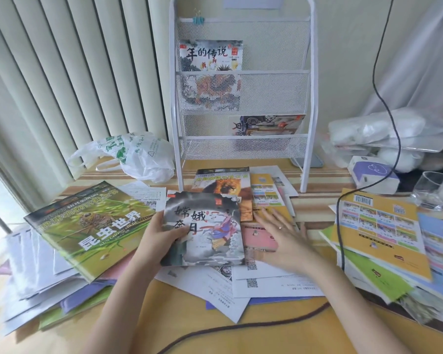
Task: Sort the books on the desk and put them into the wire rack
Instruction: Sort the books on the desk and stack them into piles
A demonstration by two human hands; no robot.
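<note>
My left hand [164, 235] grips the left edge of a grey picture book [210, 226] with a robed figure on its cover, held just above the desk. My right hand [281, 233] lies flat and open, fingers spread, on a pink book [260, 238] and a yellow book [266, 192] to the right. A lion book [228, 186] lies behind them. A green insect book [87, 226] sits on a pile at the left. The white wire rack [243, 154] stands at the back with one book [211, 56] in its upper pocket and another [266, 125] lower down.
Loose papers [241, 282] cover the desk's middle. A stack of yellow and green workbooks [379, 231] lies at the right under a black cable [340, 226]. A plastic bag [136, 154], a drinking glass [431, 190], a small box [374, 175] and bagged items [379, 131] stand at the back.
</note>
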